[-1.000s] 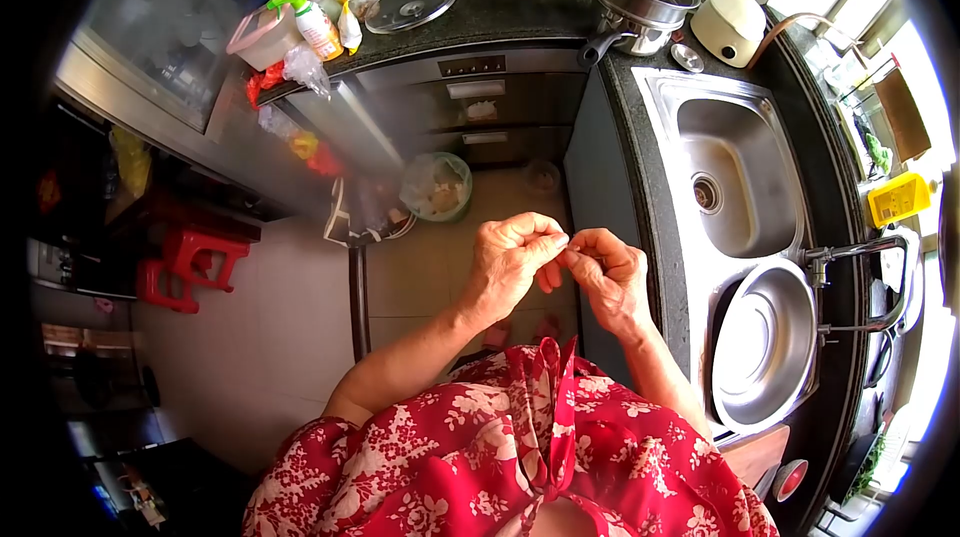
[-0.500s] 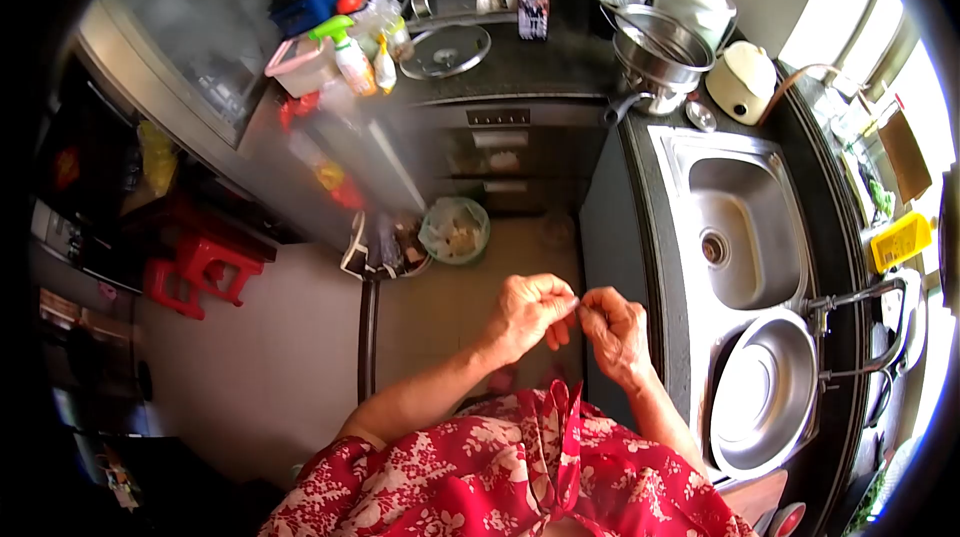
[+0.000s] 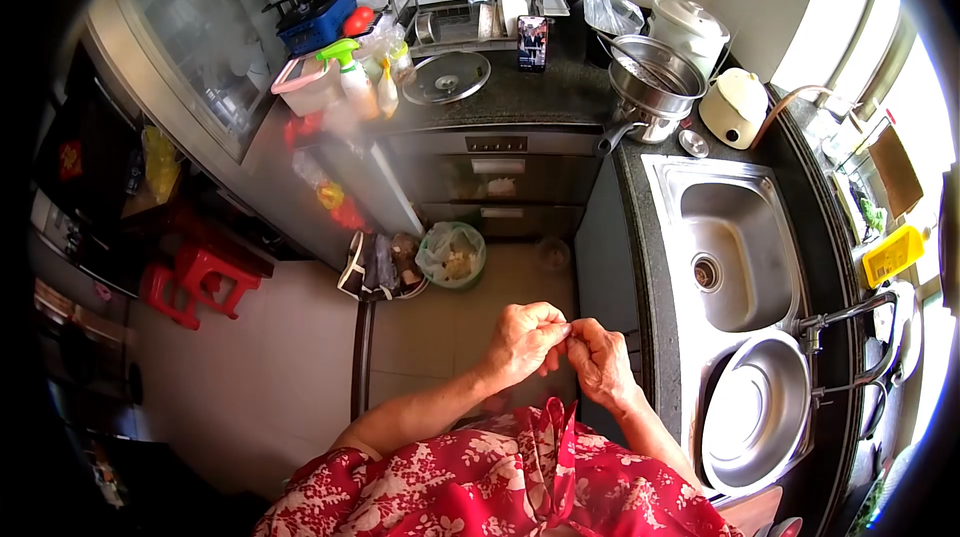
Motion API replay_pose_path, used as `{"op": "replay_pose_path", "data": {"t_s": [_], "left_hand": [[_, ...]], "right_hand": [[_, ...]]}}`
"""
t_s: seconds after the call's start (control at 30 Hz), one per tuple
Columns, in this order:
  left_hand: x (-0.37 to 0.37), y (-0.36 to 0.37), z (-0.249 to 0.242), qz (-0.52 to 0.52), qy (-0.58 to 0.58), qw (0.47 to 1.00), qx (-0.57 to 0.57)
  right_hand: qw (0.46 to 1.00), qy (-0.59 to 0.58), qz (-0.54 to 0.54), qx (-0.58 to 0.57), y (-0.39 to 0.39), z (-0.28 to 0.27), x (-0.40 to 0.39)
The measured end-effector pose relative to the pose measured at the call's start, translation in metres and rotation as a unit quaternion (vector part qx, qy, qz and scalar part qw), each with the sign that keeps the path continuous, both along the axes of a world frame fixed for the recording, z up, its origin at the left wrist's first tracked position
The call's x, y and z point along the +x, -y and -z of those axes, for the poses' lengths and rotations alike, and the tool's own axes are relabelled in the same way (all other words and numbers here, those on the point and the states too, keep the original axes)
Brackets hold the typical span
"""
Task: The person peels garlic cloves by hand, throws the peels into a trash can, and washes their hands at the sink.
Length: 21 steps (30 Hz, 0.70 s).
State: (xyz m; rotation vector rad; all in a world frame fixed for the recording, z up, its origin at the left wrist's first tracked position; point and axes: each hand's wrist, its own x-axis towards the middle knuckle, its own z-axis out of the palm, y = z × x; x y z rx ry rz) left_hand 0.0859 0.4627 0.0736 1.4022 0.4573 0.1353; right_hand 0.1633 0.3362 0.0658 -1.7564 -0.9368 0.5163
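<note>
Both hands meet in front of the red floral garment, above the floor. My left hand has thumb and forefinger pinched together, the other fingers curled. Close against it at the fingertips is my right hand, its fingers also pressed together. Whatever sits between the fingertips is too small to make out. Beyond the hands, a lined waste bin with scraps in it stands on the floor.
At the right are a steel sink, a metal basin and a faucet. A phone, a glass lid and a steel pot stand on the dark counter. Red stools are at the left.
The camera view has shifted, so the room sits lower in the frame. My hands have come closer together, the fingertips now touching or nearly so.
</note>
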Motion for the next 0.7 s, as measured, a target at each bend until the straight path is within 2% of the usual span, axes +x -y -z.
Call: {"op": "replay_pose_path", "data": {"t_s": [0.27, 0.37, 0.43, 0.7], "left_hand": [[-0.001, 0.0, 0.006, -0.001, 0.01, 1.0, -0.01], [-0.001, 0.0, 0.01, -0.006, 0.005, 1.0, 0.007], [-0.001, -0.001, 0.012, -0.009, 0.011, 1.0, -0.003], [0.0, -0.005, 0.01, -0.024, 0.016, 1.0, -0.01]], "right_hand": [[0.999, -0.015, 0.051, -0.005, -0.004, 0.01, -0.008], [0.995, -0.061, 0.083, 0.013, -0.006, 0.012, -0.009], [0.984, -0.152, 0.08, 0.04, -0.007, 0.012, -0.009], [0.998, -0.068, 0.005, -0.018, -0.007, 0.011, 0.001]]}}
